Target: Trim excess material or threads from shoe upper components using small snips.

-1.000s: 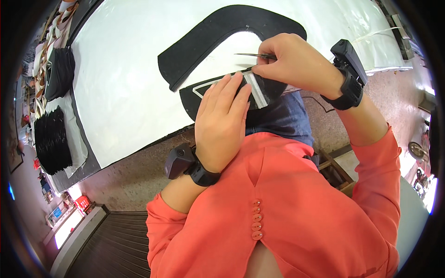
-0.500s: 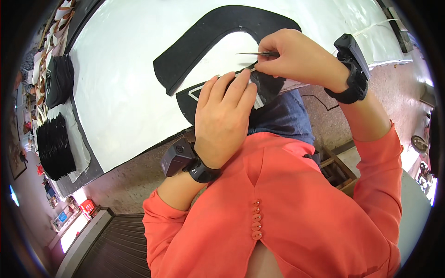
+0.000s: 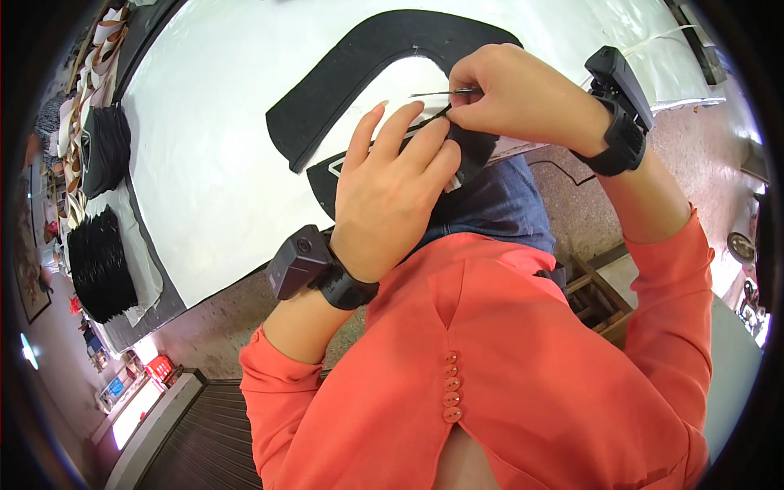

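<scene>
A curved black piece (image 3: 327, 92) of leather-like sheet lies on the white tabletop, bending round toward my right hand. Below its arc is a second black piece (image 3: 323, 189), with white lines on it, at the table's near edge. My left hand (image 3: 392, 184) is over this piece with its fingers spread, covering much of it. Pinched fingers of my right hand (image 3: 490, 94) are at the piece's upper edge, close to my left fingertips. In that hand is a thin pointed metal tool (image 3: 441, 93), its tip toward the left; its other end is hidden.
The white-covered table (image 3: 212, 147) fills the upper middle. At its left side lie a black bundle (image 3: 106, 147) and a stack of black strips (image 3: 102, 265). Below the right edge a dark cable (image 3: 563, 173) hangs near a wooden crate (image 3: 600, 298).
My left hand has shifted slightly left, and its fingers are more raised and spread. My right hand has moved a little left with the pointed tool still in it.
</scene>
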Demonstrator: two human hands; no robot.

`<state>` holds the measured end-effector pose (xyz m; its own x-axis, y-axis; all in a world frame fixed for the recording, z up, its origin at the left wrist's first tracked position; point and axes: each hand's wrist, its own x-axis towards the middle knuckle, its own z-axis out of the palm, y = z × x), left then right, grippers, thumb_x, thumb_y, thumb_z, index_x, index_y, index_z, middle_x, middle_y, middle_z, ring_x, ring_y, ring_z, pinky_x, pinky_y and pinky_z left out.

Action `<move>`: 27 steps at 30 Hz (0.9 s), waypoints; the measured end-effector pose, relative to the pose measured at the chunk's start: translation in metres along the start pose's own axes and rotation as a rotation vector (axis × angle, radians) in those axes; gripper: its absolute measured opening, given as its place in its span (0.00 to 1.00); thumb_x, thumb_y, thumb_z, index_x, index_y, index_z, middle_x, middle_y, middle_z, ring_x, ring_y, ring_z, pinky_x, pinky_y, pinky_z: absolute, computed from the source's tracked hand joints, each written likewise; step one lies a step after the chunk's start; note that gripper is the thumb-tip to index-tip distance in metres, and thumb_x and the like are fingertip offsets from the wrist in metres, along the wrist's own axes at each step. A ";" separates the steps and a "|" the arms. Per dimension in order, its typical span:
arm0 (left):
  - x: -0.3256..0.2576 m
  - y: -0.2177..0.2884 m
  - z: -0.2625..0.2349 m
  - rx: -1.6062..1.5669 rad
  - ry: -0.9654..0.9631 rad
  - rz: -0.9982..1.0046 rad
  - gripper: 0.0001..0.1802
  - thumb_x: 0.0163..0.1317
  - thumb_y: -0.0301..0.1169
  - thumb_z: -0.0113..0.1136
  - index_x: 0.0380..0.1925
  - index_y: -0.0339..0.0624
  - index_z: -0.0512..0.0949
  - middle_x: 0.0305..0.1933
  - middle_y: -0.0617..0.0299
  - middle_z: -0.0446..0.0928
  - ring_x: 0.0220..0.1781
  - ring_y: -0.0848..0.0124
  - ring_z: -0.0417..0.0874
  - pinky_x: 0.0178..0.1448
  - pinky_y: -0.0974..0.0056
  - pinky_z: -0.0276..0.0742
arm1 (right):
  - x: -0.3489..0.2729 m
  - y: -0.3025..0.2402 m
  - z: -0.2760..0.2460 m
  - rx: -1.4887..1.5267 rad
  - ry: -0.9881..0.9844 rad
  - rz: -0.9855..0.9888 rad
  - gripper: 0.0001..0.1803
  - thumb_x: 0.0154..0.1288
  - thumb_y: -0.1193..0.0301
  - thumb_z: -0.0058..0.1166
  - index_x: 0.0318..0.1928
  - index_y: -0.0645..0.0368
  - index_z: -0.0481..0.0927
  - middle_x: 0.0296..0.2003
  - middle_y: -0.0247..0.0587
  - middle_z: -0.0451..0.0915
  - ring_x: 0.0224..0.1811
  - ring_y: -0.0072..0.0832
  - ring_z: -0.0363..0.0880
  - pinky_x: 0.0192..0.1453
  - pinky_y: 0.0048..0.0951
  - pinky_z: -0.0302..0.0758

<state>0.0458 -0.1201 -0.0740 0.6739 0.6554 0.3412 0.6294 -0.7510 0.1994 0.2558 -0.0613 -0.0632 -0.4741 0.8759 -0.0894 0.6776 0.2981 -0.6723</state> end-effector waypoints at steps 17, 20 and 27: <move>0.011 0.001 0.006 -0.030 -0.017 0.011 0.14 0.53 0.23 0.61 0.41 0.45 0.79 0.53 0.64 0.79 0.61 0.59 0.77 0.69 0.48 0.68 | 0.016 0.004 -0.029 -0.082 -0.223 0.025 0.14 0.52 0.67 0.62 0.28 0.68 0.79 0.20 0.44 0.73 0.23 0.30 0.72 0.30 0.30 0.70; 0.012 0.004 0.009 -0.026 0.004 0.006 0.15 0.51 0.22 0.61 0.41 0.45 0.79 0.53 0.64 0.79 0.61 0.59 0.77 0.69 0.48 0.68 | 0.019 0.005 -0.031 -0.059 -0.244 0.029 0.14 0.52 0.67 0.62 0.27 0.68 0.78 0.19 0.44 0.73 0.22 0.30 0.71 0.30 0.31 0.69; 0.016 0.010 0.015 -0.063 0.012 -0.054 0.19 0.49 0.21 0.62 0.44 0.43 0.78 0.55 0.63 0.78 0.62 0.57 0.76 0.69 0.47 0.67 | 0.026 -0.010 -0.051 0.027 -0.382 0.154 0.13 0.59 0.66 0.61 0.33 0.64 0.85 0.25 0.44 0.84 0.27 0.31 0.82 0.35 0.30 0.77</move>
<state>0.0691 -0.1161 -0.0806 0.6343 0.6945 0.3397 0.6390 -0.7183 0.2752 0.2654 -0.0219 -0.0213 -0.5466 0.7042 -0.4531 0.7442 0.1605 -0.6483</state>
